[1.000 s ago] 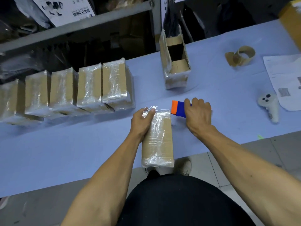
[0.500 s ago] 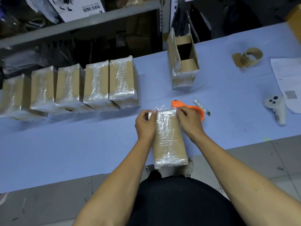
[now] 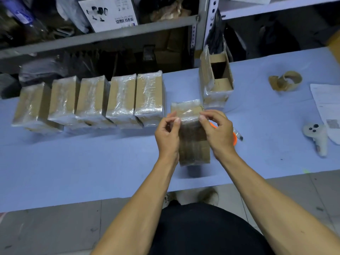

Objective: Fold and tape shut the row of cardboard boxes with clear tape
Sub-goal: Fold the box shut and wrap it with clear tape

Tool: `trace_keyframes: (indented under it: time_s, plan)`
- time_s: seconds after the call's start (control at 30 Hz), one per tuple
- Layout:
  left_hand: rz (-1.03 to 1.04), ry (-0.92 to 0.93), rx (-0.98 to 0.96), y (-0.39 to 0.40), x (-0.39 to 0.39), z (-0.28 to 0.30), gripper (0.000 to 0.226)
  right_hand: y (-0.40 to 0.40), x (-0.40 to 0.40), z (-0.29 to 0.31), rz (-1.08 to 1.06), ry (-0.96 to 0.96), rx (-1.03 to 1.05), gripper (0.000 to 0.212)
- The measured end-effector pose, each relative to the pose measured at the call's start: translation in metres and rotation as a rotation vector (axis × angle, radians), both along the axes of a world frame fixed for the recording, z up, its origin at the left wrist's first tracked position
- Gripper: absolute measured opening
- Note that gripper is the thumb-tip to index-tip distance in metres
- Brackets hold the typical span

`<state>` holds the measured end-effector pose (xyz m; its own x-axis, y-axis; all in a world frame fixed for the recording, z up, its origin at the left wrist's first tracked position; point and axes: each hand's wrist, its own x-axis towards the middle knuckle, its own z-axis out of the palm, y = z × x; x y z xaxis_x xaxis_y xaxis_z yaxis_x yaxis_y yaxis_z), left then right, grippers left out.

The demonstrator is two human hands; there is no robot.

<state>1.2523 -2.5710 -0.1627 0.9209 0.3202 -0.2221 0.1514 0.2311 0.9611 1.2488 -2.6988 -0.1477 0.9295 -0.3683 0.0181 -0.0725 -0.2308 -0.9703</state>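
Note:
A small cardboard box (image 3: pixel 193 142) wrapped in clear tape is held up over the blue table (image 3: pixel 92 162), its far end tilted upward. My left hand (image 3: pixel 168 133) pinches the tape at the box's upper left edge. My right hand (image 3: pixel 218 131) pinches the upper right edge. Several taped boxes (image 3: pixel 121 100) stand side by side in a row to the left. One open box (image 3: pixel 217 80) stands upright behind my hands. The orange tape dispenser (image 3: pixel 234 139) lies mostly hidden behind my right hand.
A brown empty tape core (image 3: pixel 286 82) lies at the back right. A white controller (image 3: pixel 317 137) and printed papers (image 3: pixel 327 105) lie at the right edge. Metal shelving (image 3: pixel 110 35) with cartons runs along the table's far side. The floor shows below the table's near edge.
My right hand let go of the tape dispenser and came onto the box. Both hands then raised the box off the table and tipped its far end up.

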Motion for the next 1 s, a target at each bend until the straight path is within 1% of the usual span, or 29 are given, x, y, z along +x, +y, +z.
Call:
trace_keyframes:
  time_s: [0.03,0.13,0.23,0.3,0.33,0.37,0.43,0.5,0.57,0.63,0.7,0.77,0.8,0.87,0.9,0.93,0.97,1.0]
  plan:
    - [0.001,-0.014,0.0,0.0,-0.002,-0.002,0.019,0.0,0.0,0.0,-0.022,-0.01,-0.008,0.002]
    - [0.011,-0.024,0.043,-0.002,-0.006,-0.006,0.017,-0.001,0.002,0.0,-0.087,-0.008,-0.047,0.015]
    - [0.035,0.01,0.064,-0.003,-0.006,-0.004,0.02,0.002,0.004,0.002,-0.127,0.051,-0.068,0.02]
    - [0.062,0.057,0.088,-0.006,-0.002,0.0,0.022,0.005,0.007,0.003,-0.156,0.106,-0.068,0.018]
    - [0.093,0.086,0.099,-0.008,0.001,0.002,0.021,0.006,0.008,0.005,-0.164,0.134,-0.053,0.013]
    - [0.13,0.116,0.099,-0.011,0.004,0.005,0.021,0.008,0.01,0.007,-0.17,0.161,-0.019,0.012]
    - [0.178,0.182,0.101,-0.019,0.011,0.008,0.034,0.014,0.013,0.01,-0.145,0.198,0.028,0.034]
    - [0.154,0.224,0.148,-0.024,0.017,0.01,0.042,0.023,0.016,0.011,-0.077,0.242,-0.086,0.043]
    - [0.109,0.23,0.148,-0.023,0.022,0.007,0.039,0.026,0.018,0.009,-0.052,0.273,-0.162,0.04]
    - [0.073,0.266,0.092,-0.02,0.028,0.007,0.031,0.022,0.022,0.01,-0.062,0.272,-0.165,0.031]
    - [0.064,0.303,0.124,-0.015,0.035,0.008,0.023,0.017,0.024,0.008,-0.106,0.251,-0.184,0.021]
    - [0.039,0.316,0.159,-0.01,0.04,0.009,0.015,0.011,0.025,0.005,-0.089,0.222,-0.176,0.023]
    - [-0.013,0.303,0.106,-0.006,0.041,0.011,0.013,0.008,0.025,0.003,-0.022,0.221,-0.109,0.03]
    - [-0.187,0.255,-0.073,0.006,0.04,0.013,0.03,-0.001,0.018,-0.002,0.187,0.263,0.128,0.055]
    - [-0.274,0.239,-0.118,0.014,0.037,0.012,0.04,-0.005,0.013,-0.007,0.269,0.274,0.217,0.066]
    - [-0.343,0.232,-0.115,0.021,0.035,0.01,0.048,-0.009,0.01,-0.011,0.31,0.269,0.243,0.072]
    - [-0.393,0.221,-0.093,0.029,0.033,0.009,0.056,-0.012,0.009,-0.013,0.299,0.257,0.231,0.072]
    - [-0.431,0.202,-0.084,0.035,0.03,0.006,0.063,-0.012,0.01,-0.013,0.238,0.249,0.189,0.068]
